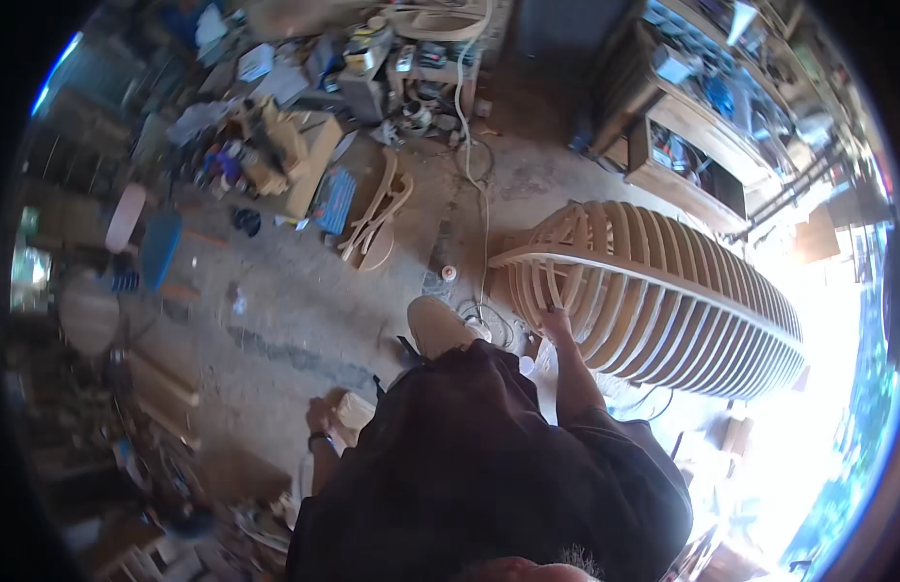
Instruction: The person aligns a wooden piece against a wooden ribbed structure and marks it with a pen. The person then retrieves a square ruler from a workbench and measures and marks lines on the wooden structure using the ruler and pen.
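A large wooden frame (654,281) of many curved ribs, shaped like a boat hull or barrel, lies on its side at the right. My right hand (556,321) reaches forward to its near end, the fingers closed at one of the ribs. My left hand (320,415), with a dark band on the wrist, hangs low beside my light-coloured trouser leg or shoe (353,412). It is small and blurred, so its fingers are not clear, and I make out nothing in it. One beige shoe (436,326) shows ahead of my dark shirt.
A curved wooden piece (377,218), perhaps chair parts, lies on the floor ahead. A cable (484,213) runs across the concrete. A cluttered bench (309,160) stands front left, a wooden cabinet (683,160) front right. Stools, including a blue one (161,249), are at the left.
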`<act>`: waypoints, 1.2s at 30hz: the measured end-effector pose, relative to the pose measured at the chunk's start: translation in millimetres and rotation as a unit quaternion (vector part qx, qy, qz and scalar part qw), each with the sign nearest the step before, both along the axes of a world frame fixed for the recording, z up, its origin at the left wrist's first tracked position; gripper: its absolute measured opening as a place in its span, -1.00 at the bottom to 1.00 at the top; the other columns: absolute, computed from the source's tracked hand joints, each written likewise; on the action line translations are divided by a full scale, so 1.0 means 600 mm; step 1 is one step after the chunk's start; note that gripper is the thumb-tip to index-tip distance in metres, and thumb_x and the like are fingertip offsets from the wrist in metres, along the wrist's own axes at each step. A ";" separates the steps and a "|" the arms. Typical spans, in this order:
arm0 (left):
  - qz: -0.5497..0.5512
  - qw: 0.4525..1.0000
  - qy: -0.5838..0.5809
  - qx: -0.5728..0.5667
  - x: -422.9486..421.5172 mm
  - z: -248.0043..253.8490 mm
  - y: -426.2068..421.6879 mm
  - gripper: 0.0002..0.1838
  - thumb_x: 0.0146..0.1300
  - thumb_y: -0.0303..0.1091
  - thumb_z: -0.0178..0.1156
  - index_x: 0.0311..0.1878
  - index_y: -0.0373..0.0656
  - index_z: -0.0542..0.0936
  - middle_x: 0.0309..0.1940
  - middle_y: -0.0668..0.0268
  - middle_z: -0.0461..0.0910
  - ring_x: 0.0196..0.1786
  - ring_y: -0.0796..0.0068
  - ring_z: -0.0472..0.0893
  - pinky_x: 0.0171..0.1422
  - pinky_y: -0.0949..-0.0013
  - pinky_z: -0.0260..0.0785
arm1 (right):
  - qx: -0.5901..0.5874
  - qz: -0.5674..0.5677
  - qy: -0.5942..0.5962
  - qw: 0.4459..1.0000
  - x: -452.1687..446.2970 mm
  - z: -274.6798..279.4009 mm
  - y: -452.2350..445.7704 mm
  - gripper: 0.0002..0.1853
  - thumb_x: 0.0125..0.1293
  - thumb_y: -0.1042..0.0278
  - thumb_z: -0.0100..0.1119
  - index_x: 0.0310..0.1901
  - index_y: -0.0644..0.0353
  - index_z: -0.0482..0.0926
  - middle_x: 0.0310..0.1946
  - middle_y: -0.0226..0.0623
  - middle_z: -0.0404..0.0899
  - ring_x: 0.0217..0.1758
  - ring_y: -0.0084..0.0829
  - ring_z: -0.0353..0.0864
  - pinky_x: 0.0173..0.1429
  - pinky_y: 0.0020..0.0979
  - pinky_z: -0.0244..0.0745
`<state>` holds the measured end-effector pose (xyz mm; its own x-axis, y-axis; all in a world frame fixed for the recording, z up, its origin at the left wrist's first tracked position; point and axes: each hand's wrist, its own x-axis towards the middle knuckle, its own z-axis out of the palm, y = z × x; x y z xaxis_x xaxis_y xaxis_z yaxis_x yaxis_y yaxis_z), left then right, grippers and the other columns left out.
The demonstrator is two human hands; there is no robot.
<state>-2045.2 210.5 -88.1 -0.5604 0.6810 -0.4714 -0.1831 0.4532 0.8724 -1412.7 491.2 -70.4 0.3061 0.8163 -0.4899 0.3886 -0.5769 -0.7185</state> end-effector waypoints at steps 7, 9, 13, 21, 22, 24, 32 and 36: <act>0.070 0.979 -0.190 -0.021 -0.209 0.153 0.452 -0.67 0.53 0.02 -0.05 -0.13 -0.03 0.51 -0.48 0.41 0.47 -0.45 0.48 0.51 -0.38 0.39 0.43 | -0.230 0.071 -0.038 0.970 -0.127 -0.088 0.070 -0.64 0.22 0.13 0.14 -0.15 0.28 0.66 -0.63 -0.23 0.61 -0.70 -0.39 0.55 -0.63 -0.32 0.48; -0.005 0.984 -0.180 -0.003 -0.249 0.125 0.529 -0.69 0.51 0.00 -0.02 -0.10 -0.02 0.51 -0.46 0.42 0.45 -0.46 0.51 0.50 -0.38 0.38 0.43 | -0.241 0.098 -0.031 0.965 -0.165 -0.108 0.127 -0.63 0.22 0.15 0.15 -0.09 0.25 0.67 -0.59 -0.21 0.63 -0.66 -0.37 0.58 -0.61 -0.31 0.50; -0.040 0.964 -0.184 -0.187 -0.267 0.013 0.657 -0.77 0.43 -0.07 0.14 -0.09 -0.01 0.52 -0.41 0.34 0.53 -0.48 0.48 0.52 -0.43 0.37 0.43 | 0.046 0.075 -0.027 0.996 -0.225 -0.159 0.278 -0.65 0.25 0.26 0.14 0.01 0.23 0.66 -0.42 -0.07 0.69 -0.42 -0.31 0.69 -0.39 -0.24 0.58; -0.354 0.880 -0.065 -0.309 -0.098 0.001 0.965 -0.68 0.45 0.01 0.07 -0.04 -0.04 0.53 -0.41 0.30 0.57 -0.52 0.42 0.54 -0.47 0.30 0.44 | 0.094 -0.066 -0.039 0.993 -0.231 0.083 0.537 -0.71 0.27 0.24 0.15 -0.19 0.34 0.64 -0.51 -0.12 0.61 -0.44 -0.38 0.61 -0.23 -0.24 0.51; -0.379 0.871 -0.053 -0.307 -0.086 -0.006 1.013 -0.67 0.45 0.02 0.06 -0.04 -0.04 0.53 -0.41 0.30 0.57 -0.52 0.41 0.54 -0.47 0.29 0.45 | 0.082 -0.083 -0.043 0.992 -0.226 0.094 0.550 -0.71 0.28 0.23 0.15 -0.21 0.34 0.64 -0.54 -0.13 0.59 -0.46 -0.38 0.58 -0.25 -0.24 0.50; -0.413 0.859 -0.033 -0.302 -0.054 -0.020 1.113 -0.65 0.45 0.04 0.04 -0.03 -0.05 0.53 -0.41 0.29 0.58 -0.53 0.39 0.54 -0.48 0.27 0.45 | 0.055 -0.101 -0.037 0.993 -0.208 0.115 0.570 -0.70 0.28 0.22 0.15 -0.21 0.34 0.64 -0.52 -0.10 0.60 -0.44 -0.32 0.62 -0.23 -0.21 0.51; -0.481 0.840 0.001 -0.253 0.146 -0.011 1.609 -0.55 0.47 0.12 -0.03 0.02 -0.08 0.53 -0.41 0.25 0.61 -0.57 0.33 0.56 -0.51 0.21 0.47 | 0.061 -0.198 -0.159 0.965 -0.112 0.031 0.629 -0.67 0.30 0.18 0.14 -0.22 0.35 0.64 -0.37 0.10 0.67 -0.26 0.03 0.72 -0.13 -0.10 0.54; -0.522 0.821 0.004 -0.234 0.300 0.004 1.831 -0.54 0.48 0.16 -0.08 0.01 -0.06 0.51 -0.45 0.26 0.59 -0.60 0.36 0.53 -0.56 0.25 0.42 | 0.006 -0.314 -0.079 0.946 -0.066 0.128 0.665 -0.69 0.32 0.21 0.13 -0.21 0.36 0.63 -0.41 0.02 0.67 -0.31 -0.17 0.73 -0.18 -0.17 0.55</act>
